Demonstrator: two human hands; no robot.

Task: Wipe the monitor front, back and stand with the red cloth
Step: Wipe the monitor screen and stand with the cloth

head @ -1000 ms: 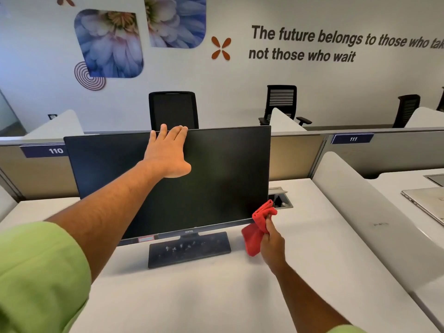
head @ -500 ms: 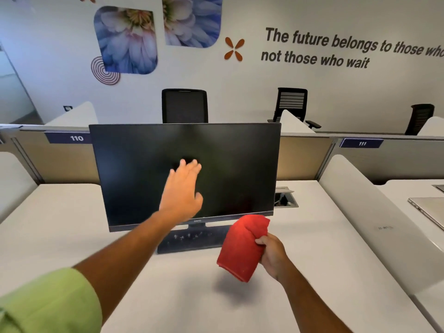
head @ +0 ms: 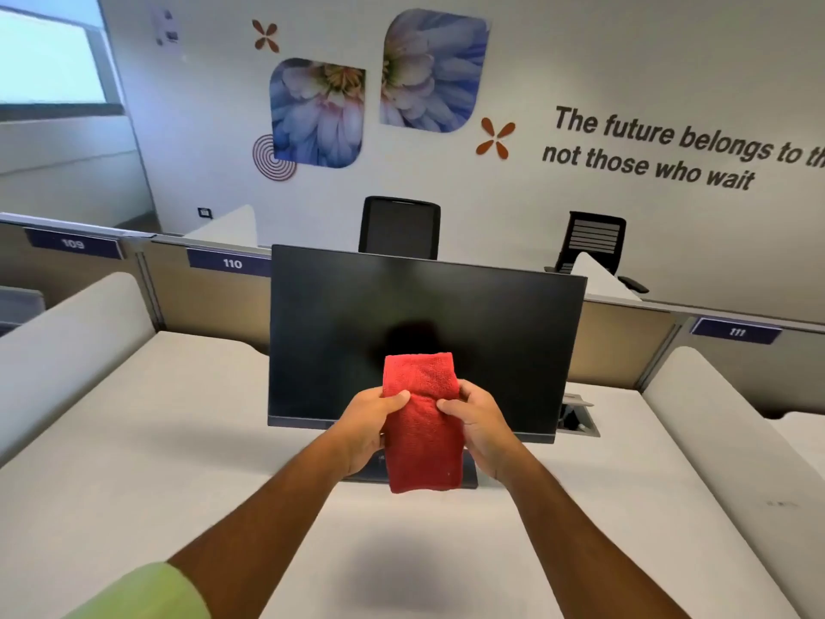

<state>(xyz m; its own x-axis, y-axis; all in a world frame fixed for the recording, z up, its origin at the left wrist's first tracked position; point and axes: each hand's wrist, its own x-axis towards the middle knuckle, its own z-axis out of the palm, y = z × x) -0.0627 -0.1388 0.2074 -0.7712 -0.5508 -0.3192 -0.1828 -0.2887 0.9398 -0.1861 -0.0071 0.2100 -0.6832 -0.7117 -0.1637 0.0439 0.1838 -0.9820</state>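
Centre of the frame, left to right: the left hand (head: 368,428) pinches the left edge of a folded red terry cloth (head: 422,422), and the right hand (head: 482,428) grips its right edge, so both are closed on it, held up off the pale grey desk (head: 156,440). Right behind it stands the flat black monitor (head: 424,314), screen dark; the cloth covers most of its dark stand (head: 468,471).

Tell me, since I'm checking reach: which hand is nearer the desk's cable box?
Right. The right hand grips the red cloth on the side toward the cable box; the left hand is across the cloth, farther away.
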